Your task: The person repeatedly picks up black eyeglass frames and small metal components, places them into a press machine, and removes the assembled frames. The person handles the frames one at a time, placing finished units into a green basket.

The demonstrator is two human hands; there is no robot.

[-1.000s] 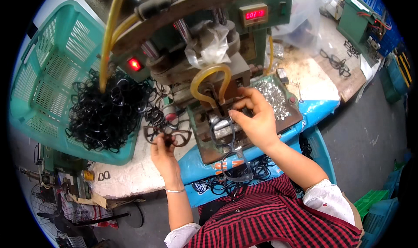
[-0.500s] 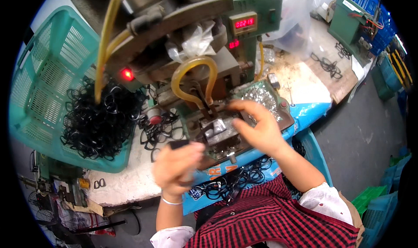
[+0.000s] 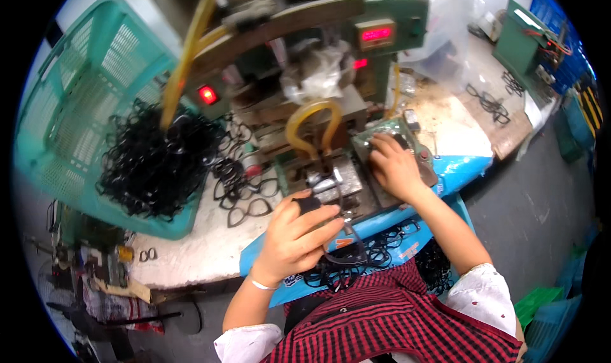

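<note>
My left hand (image 3: 294, 237) is raised in front of me, fingers closed around a black eyeglass frame (image 3: 337, 245) that hangs below the fingers. My right hand (image 3: 396, 166) rests palm down on a tray of small shiny parts (image 3: 382, 137) beside the press. Between the two hands sits the metal fixture (image 3: 331, 183) of the green press machine (image 3: 331, 38), under a looped yellow hose (image 3: 312, 124). Several black frames (image 3: 245, 191) lie loose on the white bench top.
A teal plastic basket (image 3: 83, 95) at the left holds a heap of black frames (image 3: 153, 165). A blue tray (image 3: 382, 248) at the bench's front edge holds more frames. A red lamp (image 3: 207, 95) and a red display (image 3: 377, 34) glow on the machine. Another green device (image 3: 528, 38) stands far right.
My left hand has lifted off the bench and come toward me with a black frame. My right hand has shifted right from the fixture onto the parts tray.
</note>
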